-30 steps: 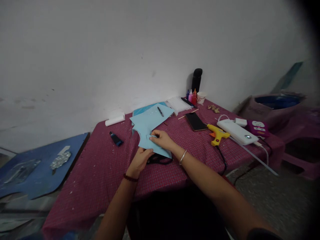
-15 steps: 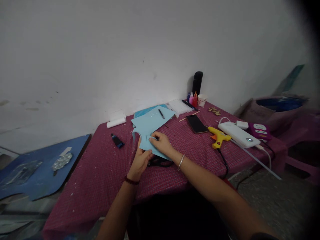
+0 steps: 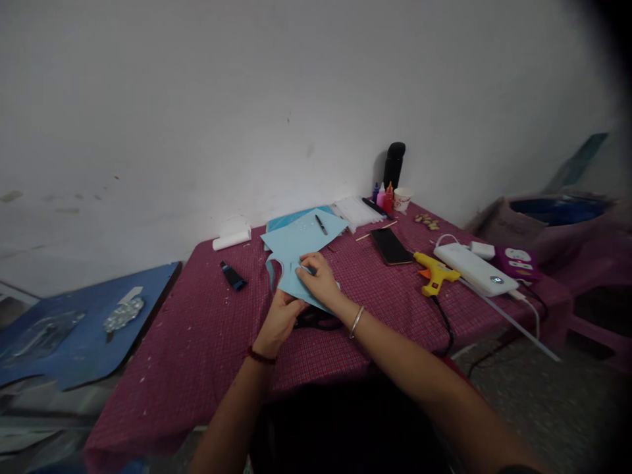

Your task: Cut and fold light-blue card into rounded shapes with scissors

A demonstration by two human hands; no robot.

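My left hand [image 3: 280,322] is closed on the lower left edge of a piece of light blue paper [image 3: 292,283], thumb on top. The paper has a curved cut edge, with a narrow strip curling off at its left. My right hand [image 3: 320,283] lies over the paper with fingers bent together. A small dark thing shows by its fingers, too hidden to name. Under the paper's near edge, black scissors handles [image 3: 318,321] rest on the cloth. Behind lies a larger light blue sheet [image 3: 296,237] with a black pen [image 3: 321,225] on it.
Left of the paper lies a dark tube [image 3: 233,276]. At right are a phone [image 3: 391,246], a yellow glue gun [image 3: 434,272] with its cord and a white power bank [image 3: 474,268]. Small paint bottles [image 3: 382,196], a paper cup [image 3: 402,199] and a black flask [image 3: 394,164] stand at the back.
My left hand has shifted slightly down along the paper's edge. The paper has tilted a little, and my right hand's fingers are bent more closely over it. The whole view has shifted slightly.
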